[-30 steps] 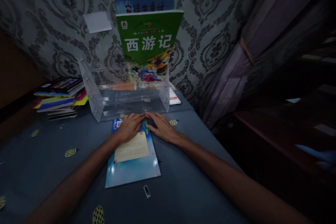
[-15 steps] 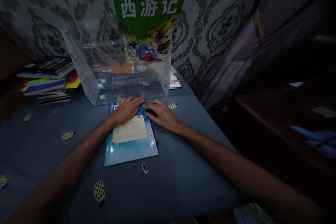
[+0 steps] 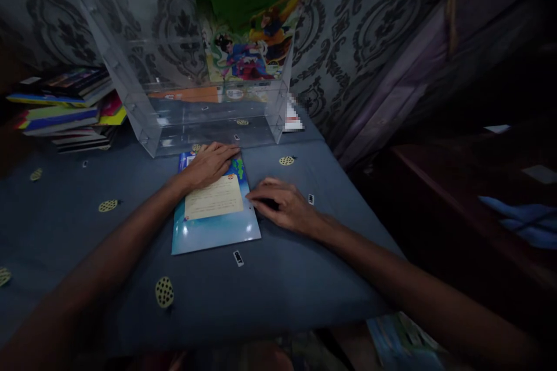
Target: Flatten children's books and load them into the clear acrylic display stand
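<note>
A thin blue booklet (image 3: 217,233) with a cream text panel lies on the cloth-covered table before me. My left hand (image 3: 211,163) rests flat across its upper part, fingers stretched toward the top right and covering some of the cover. At the booklet's right edge is my right hand (image 3: 282,203), its fingers curved and thumb and fingertips drawn together in a pinch on that edge. The exact contact under those fingertips is too dark to see fully.
Behind the booklet stands a clear plastic rack (image 3: 150,133). Stacked books (image 3: 65,110) sit at the left. A green poster (image 3: 248,11) hangs on the patterned wall. The table's (image 3: 304,278) right edge runs diagonally beside a purple curtain (image 3: 400,81).
My right hand has slid from the booklet's top right corner down along its right edge. My left hand stays on the cover. The camera view has tilted downward.
</note>
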Action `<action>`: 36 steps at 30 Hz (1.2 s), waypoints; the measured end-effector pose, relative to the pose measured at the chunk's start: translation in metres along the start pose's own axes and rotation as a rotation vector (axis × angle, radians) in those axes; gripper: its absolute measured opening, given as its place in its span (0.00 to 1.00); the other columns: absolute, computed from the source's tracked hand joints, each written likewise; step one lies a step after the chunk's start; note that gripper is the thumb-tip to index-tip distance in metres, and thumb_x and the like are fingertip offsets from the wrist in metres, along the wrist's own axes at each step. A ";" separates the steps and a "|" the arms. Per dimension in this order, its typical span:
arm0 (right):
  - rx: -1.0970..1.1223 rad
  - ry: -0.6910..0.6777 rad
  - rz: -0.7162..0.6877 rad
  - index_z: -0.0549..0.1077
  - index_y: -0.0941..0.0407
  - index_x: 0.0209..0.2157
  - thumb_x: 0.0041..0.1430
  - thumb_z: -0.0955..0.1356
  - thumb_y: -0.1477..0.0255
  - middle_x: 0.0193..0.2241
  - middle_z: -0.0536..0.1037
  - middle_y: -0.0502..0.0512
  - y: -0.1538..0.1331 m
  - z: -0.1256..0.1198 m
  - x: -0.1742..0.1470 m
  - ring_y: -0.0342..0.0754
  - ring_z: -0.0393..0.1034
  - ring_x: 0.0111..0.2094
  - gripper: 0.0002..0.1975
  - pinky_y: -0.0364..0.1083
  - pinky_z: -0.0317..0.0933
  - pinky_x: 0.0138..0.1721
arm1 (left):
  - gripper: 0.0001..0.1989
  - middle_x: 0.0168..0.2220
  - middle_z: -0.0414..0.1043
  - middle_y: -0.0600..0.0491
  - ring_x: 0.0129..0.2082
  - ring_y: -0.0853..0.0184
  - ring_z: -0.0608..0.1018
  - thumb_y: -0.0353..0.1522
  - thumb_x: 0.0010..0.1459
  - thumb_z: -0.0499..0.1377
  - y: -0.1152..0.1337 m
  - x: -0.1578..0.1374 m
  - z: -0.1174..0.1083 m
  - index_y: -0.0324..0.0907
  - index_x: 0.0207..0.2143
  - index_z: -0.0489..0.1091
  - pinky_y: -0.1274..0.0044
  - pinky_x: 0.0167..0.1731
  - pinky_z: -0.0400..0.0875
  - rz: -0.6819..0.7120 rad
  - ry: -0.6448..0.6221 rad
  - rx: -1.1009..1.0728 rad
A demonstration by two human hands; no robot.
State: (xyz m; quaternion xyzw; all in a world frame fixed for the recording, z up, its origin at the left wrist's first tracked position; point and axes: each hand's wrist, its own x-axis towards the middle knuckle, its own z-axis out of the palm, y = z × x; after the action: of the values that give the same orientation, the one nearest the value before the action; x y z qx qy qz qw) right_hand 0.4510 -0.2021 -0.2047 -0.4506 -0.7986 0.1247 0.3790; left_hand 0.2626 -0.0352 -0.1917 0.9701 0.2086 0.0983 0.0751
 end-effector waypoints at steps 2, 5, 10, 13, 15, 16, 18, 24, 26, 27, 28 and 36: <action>0.024 -0.007 -0.021 0.78 0.57 0.42 0.65 0.66 0.75 0.33 0.81 0.56 -0.011 -0.002 -0.010 0.49 0.73 0.37 0.09 0.50 0.69 0.41 | 0.24 0.64 0.63 0.47 0.58 0.57 0.65 0.32 0.68 0.43 0.000 0.000 0.000 0.39 0.62 0.61 0.65 0.53 0.57 0.003 -0.003 -0.009; 0.052 -0.020 -0.043 0.78 0.56 0.43 0.65 0.65 0.76 0.33 0.82 0.55 -0.027 -0.005 -0.024 0.49 0.74 0.36 0.09 0.51 0.69 0.41 | 0.24 0.63 0.63 0.47 0.57 0.57 0.65 0.32 0.67 0.44 -0.001 0.000 0.000 0.40 0.62 0.62 0.64 0.53 0.57 -0.005 -0.008 -0.009; 0.079 -0.055 -0.062 0.77 0.57 0.45 0.66 0.65 0.77 0.35 0.81 0.57 -0.042 -0.007 -0.042 0.48 0.74 0.39 0.10 0.48 0.71 0.40 | 0.24 0.63 0.64 0.48 0.56 0.56 0.65 0.33 0.68 0.43 -0.002 0.000 0.003 0.41 0.62 0.62 0.63 0.53 0.57 -0.001 0.011 -0.012; 0.052 -0.047 -0.092 0.76 0.57 0.45 0.66 0.65 0.77 0.35 0.80 0.58 -0.045 -0.007 -0.044 0.49 0.74 0.39 0.10 0.49 0.71 0.41 | 0.23 0.62 0.65 0.47 0.56 0.55 0.66 0.33 0.68 0.44 -0.003 -0.001 0.005 0.40 0.62 0.63 0.63 0.52 0.57 0.006 0.034 0.007; 0.058 -0.033 -0.088 0.77 0.57 0.44 0.66 0.65 0.77 0.34 0.80 0.57 -0.046 -0.007 -0.044 0.49 0.73 0.38 0.10 0.48 0.70 0.40 | 0.23 0.62 0.65 0.48 0.56 0.55 0.67 0.32 0.67 0.44 -0.003 0.000 0.006 0.41 0.61 0.64 0.63 0.52 0.58 0.004 0.040 0.026; 0.067 -0.033 -0.080 0.77 0.57 0.43 0.65 0.65 0.77 0.33 0.80 0.57 -0.047 -0.007 -0.042 0.49 0.73 0.38 0.10 0.48 0.70 0.40 | 0.23 0.62 0.66 0.48 0.55 0.56 0.67 0.32 0.67 0.45 -0.003 0.000 0.006 0.41 0.61 0.64 0.63 0.51 0.59 0.004 0.041 0.032; 0.091 -0.031 -0.051 0.77 0.57 0.43 0.65 0.65 0.77 0.33 0.80 0.57 -0.045 -0.008 -0.038 0.48 0.73 0.36 0.09 0.47 0.69 0.38 | 0.22 0.62 0.66 0.48 0.55 0.56 0.68 0.32 0.67 0.45 -0.003 0.000 0.006 0.40 0.61 0.64 0.64 0.50 0.61 0.009 0.047 0.034; 0.044 0.037 0.113 0.74 0.55 0.50 0.65 0.64 0.73 0.42 0.80 0.58 -0.007 -0.001 0.005 0.51 0.73 0.44 0.14 0.52 0.69 0.46 | 0.20 0.60 0.68 0.48 0.55 0.58 0.70 0.30 0.67 0.47 0.000 -0.002 0.006 0.43 0.59 0.66 0.64 0.50 0.64 0.020 0.108 0.042; 0.007 0.057 0.152 0.68 0.54 0.58 0.64 0.63 0.74 0.51 0.76 0.60 0.013 0.006 0.025 0.53 0.70 0.52 0.21 0.55 0.65 0.53 | 0.19 0.58 0.70 0.47 0.53 0.58 0.72 0.31 0.67 0.48 0.000 -0.004 0.005 0.43 0.57 0.68 0.64 0.50 0.65 0.035 0.143 0.027; -0.003 0.042 0.152 0.64 0.54 0.60 0.63 0.62 0.75 0.55 0.73 0.61 0.022 0.009 0.034 0.53 0.67 0.56 0.23 0.57 0.63 0.56 | 0.18 0.57 0.71 0.47 0.53 0.58 0.73 0.31 0.67 0.48 0.001 -0.004 0.005 0.44 0.56 0.68 0.64 0.50 0.66 0.045 0.159 0.017; -0.015 0.026 0.153 0.62 0.55 0.62 0.63 0.62 0.75 0.57 0.71 0.61 0.031 0.013 0.042 0.53 0.65 0.58 0.25 0.57 0.61 0.58 | 0.17 0.56 0.72 0.48 0.52 0.59 0.74 0.31 0.67 0.49 0.001 -0.005 0.005 0.44 0.55 0.69 0.64 0.50 0.66 0.056 0.170 0.007; -0.172 -0.099 0.203 0.62 0.59 0.61 0.64 0.60 0.75 0.58 0.71 0.63 0.065 0.020 0.062 0.55 0.64 0.59 0.24 0.58 0.57 0.60 | 0.15 0.50 0.74 0.44 0.49 0.58 0.75 0.32 0.68 0.49 0.000 -0.005 0.005 0.40 0.51 0.72 0.64 0.49 0.69 0.069 0.185 0.064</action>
State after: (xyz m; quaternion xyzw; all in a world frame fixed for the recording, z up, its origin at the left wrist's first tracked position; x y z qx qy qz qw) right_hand 0.4582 -0.1125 -0.2227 -0.5534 -0.7743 0.1155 0.2844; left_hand 0.2596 -0.0381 -0.1968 0.9655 0.1839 0.1833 0.0210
